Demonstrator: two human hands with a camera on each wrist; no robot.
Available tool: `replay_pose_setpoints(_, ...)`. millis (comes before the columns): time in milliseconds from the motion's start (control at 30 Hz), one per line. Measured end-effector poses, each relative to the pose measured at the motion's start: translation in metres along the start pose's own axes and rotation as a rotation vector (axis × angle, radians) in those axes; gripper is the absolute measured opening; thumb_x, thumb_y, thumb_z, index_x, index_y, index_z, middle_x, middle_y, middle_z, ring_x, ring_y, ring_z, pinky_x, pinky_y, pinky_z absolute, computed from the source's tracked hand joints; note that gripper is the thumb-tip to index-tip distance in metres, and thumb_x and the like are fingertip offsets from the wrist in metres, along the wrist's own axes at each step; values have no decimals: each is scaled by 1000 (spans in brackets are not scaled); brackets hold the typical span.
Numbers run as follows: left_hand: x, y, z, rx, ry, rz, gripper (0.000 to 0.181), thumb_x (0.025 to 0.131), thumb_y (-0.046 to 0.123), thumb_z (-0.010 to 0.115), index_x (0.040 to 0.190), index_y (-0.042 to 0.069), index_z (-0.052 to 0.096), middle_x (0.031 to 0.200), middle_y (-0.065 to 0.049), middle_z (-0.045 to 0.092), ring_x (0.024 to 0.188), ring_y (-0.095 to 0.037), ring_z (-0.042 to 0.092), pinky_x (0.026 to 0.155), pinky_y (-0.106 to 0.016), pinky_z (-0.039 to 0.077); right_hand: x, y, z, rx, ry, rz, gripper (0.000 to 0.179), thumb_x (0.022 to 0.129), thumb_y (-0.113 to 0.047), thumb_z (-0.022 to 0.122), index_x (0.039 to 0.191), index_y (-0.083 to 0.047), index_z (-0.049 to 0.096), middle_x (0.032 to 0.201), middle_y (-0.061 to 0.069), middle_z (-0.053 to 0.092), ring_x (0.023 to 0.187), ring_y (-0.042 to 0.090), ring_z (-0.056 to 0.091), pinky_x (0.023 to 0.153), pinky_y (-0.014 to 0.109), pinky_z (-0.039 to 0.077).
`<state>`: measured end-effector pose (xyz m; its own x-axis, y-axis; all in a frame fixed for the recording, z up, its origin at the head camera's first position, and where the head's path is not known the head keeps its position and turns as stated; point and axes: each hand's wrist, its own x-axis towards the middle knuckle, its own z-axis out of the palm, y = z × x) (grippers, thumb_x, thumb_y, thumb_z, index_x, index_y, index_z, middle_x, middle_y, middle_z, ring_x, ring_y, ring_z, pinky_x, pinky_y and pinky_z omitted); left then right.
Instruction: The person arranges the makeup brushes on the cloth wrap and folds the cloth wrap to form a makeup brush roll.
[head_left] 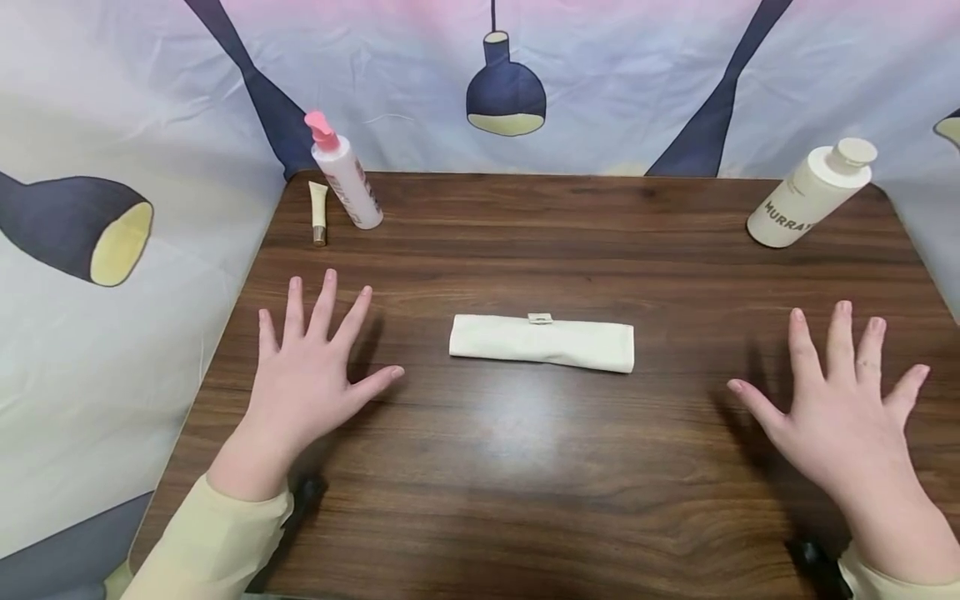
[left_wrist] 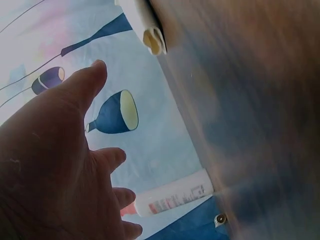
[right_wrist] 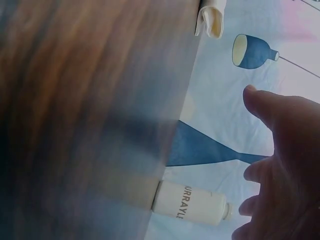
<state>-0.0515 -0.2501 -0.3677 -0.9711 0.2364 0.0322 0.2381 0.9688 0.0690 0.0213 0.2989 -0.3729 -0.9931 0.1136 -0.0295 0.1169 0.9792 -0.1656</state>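
A folded white cloth bundle (head_left: 542,342) with a small tab on its far edge lies mid-table, apart from both hands. To its left, my left hand (head_left: 303,387) hovers over the wood with fingers spread and nothing held. My right hand (head_left: 847,417) is likewise spread and bare, over the table's right side. Beyond the left hand stand a white pump bottle (head_left: 352,187) with a pink head and a small cream tube (head_left: 318,215) with a metallic cap. A white capped bottle (head_left: 806,196) with dark lettering stands past the right hand, also seen in the right wrist view.
The dark wooden table (head_left: 525,500) carries all these things. Behind and to the left of it hangs a pale fabric sheet (head_left: 420,92) printed with dark lamps. Cream sleeves (head_left: 213,533) cover my forearms.
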Motion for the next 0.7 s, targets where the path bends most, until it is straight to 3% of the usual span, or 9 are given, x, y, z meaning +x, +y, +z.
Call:
replay_pose_setpoints(367,0,3,4,13,2,-13,104,85,90,45,166,34,12,175,-6,-7,158,-40,-18,115,-82,1,1,-3,-2,-3,20,-19,105,95,-68,56,166,-13,3,169,16,-23,153,43,-28,106,83,-22)
replay_pose_setpoints(700,5,9,2,-14,8,11,105,86,87,48,167,31,12,175,-8,-7,159,-37,-17,116,-81,4,3,-9,-1,14,23,-29,102,98,-65,56,166,-13,1,170,13,-22,155,37,-25,110,80,-21)
